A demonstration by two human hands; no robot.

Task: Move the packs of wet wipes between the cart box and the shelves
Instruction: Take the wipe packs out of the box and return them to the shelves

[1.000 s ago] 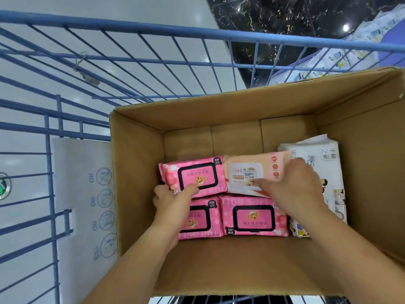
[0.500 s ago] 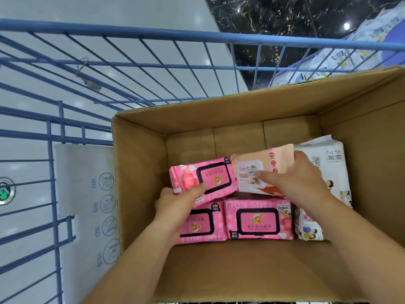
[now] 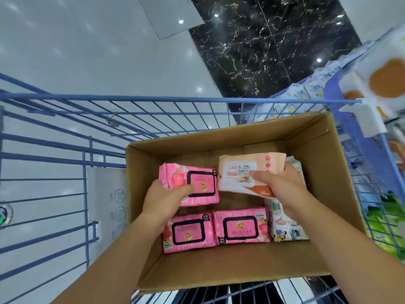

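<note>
Cardboard box (image 3: pixel 324 154) in blue cart (image 3: pixel 65 150): left hand (image 3: pixel 163 199) grips pink pack (image 3: pixel 192 185); right hand (image 3: pixel 282 185) grips peach pack (image 3: pixel 243 170) beside it.

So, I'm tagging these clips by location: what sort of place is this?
Most likely a shop aisle: a blue wire cart carries a cardboard box of price-stickered wet wipe packs, and shelves of packaged goods stand at the right.

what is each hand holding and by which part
The left hand grips a pink pack at its near left corner, thumb on the front. The right hand grips the peach pack by its right end, thumb across the front label.
</note>
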